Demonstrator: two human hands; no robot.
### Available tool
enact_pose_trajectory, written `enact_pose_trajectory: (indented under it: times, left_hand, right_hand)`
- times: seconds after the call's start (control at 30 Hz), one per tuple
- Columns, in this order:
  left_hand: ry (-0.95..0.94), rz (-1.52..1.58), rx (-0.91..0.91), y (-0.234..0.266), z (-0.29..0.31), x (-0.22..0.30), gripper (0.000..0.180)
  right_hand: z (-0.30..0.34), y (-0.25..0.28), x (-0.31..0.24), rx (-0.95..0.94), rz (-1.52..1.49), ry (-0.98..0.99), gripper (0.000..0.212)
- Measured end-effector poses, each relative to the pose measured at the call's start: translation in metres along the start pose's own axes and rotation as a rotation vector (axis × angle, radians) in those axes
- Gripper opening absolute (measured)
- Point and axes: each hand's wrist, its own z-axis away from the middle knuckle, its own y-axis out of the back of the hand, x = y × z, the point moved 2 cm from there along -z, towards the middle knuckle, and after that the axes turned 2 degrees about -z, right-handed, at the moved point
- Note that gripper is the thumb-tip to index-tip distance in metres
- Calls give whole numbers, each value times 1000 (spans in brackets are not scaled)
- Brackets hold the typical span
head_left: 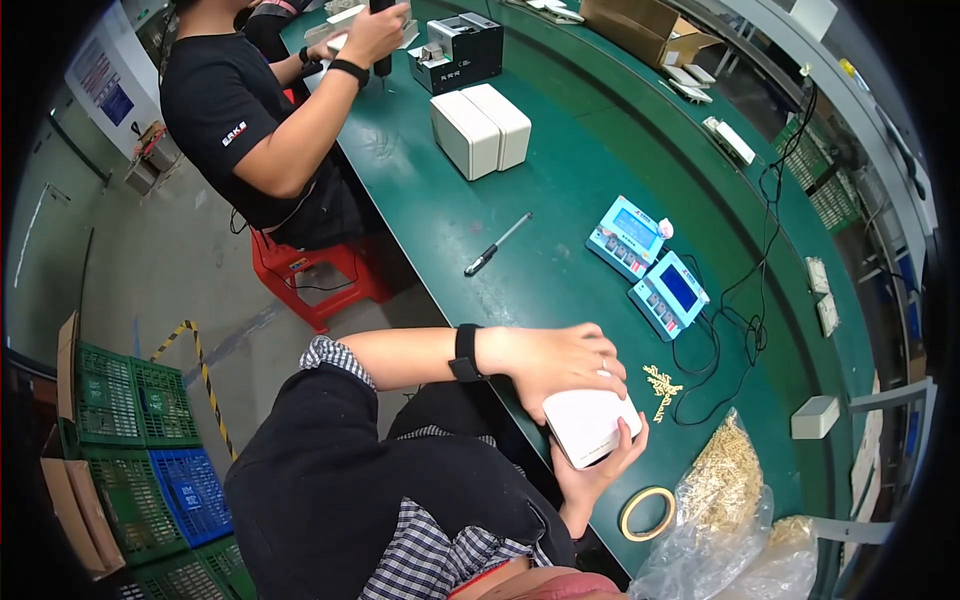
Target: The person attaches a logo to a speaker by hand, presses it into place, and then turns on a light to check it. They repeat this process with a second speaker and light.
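Observation:
A white plastic casing (592, 425) with rounded corners is between my two hands at the near edge of the green worktable. Around its far left side curls my left hand (560, 362), with a black strap on the wrist and a ring on one finger. My right hand (605, 472) grips the casing from the near right side, thumb and fingertips on its edge. The underside of the casing is hidden. Just right of my hands lies a small pile of brass-coloured pieces (661, 388). A roll of tape (647, 513) rests nearer to me.
Bags of brass-coloured pieces (722, 470) stand at the near right. Beyond my hands are two blue display units (668, 295) with cables, a pen (498, 244), white casings (482, 130) and a black machine (458, 52). A co-worker (240, 120) holds a power screwdriver (383, 40) at the far left.

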Motion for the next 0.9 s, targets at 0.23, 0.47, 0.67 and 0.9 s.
enact_pose_trajectory:
  times: [0.23,0.47,0.67,0.9]
  left_hand:
    - [821,-548,779,102,44,-100,80]
    - [1486,-727,639,138,99,-198,108]
    - [1857,-570,661,160,86,-236,115]
    - [1722,-479,200,194,124,-255,97]
  right_hand:
    - [-1,1,4,141,278,-80,93]
    - [-2,6,-3,16,305,4,92]
    - [2,8,-8,-166,172,72,76]
    - [6,5,8,-104,-28,207,55]
